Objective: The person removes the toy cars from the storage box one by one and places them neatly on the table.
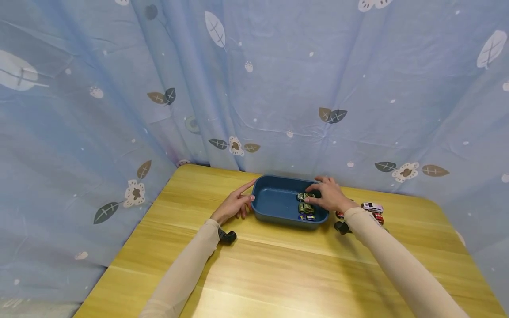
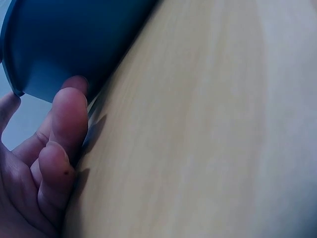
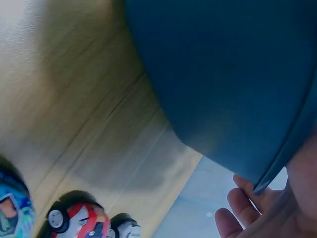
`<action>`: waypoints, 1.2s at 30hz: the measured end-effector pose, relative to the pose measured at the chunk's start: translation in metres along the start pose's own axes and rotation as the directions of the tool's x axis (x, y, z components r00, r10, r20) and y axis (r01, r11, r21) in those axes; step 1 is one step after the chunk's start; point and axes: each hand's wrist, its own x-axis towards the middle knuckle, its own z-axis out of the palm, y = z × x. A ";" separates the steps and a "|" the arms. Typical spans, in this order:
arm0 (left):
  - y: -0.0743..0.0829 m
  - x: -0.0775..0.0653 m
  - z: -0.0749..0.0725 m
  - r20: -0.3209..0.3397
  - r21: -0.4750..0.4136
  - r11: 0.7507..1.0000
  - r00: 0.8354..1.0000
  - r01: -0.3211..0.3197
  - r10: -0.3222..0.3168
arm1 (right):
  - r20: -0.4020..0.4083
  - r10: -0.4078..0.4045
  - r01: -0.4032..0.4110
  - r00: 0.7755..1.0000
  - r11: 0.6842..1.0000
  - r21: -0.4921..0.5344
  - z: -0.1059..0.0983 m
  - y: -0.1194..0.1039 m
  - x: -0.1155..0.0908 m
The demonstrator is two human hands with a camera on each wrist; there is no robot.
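A dark blue rectangular bin (image 1: 274,219) stands near the table's back edge. My left hand (image 1: 233,204) touches its left end, index finger and thumb at the rim, the other fingers low by the outer wall (image 2: 74,34). My right hand (image 1: 329,194) reaches over the right end, thumb and index finger pinching a camouflage toy car (image 1: 301,197) inside the bin. Its other fingers (image 3: 242,206) show beyond the rim in the right wrist view. In front of that car, a green camouflage toy car (image 1: 306,208) and a small blue-and-yellow toy car (image 1: 307,217) sit in a row.
Right of the bin, partly behind my right forearm, lie a white toy car (image 1: 372,206), a red toy car (image 3: 81,220) and others. The wooden table (image 1: 270,274) meets a blue leaf-patterned curtain (image 1: 278,88) at the back and left. Black wrist devices (image 1: 227,237) sit under both wrists.
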 end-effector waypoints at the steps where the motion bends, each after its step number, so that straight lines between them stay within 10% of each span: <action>1: 0.000 0.000 0.000 0.001 0.001 1.000 1.000 -0.001 0.001 | 0.001 0.000 0.000 1.000 1.000 -0.005 0.001 0.000 0.001; 36: 0.001 -0.002 0.001 -0.003 -0.012 1.000 1.000 0.004 -0.004 | 0.006 0.018 -0.018 1.000 0.999 -0.050 0.012 -0.005 0.011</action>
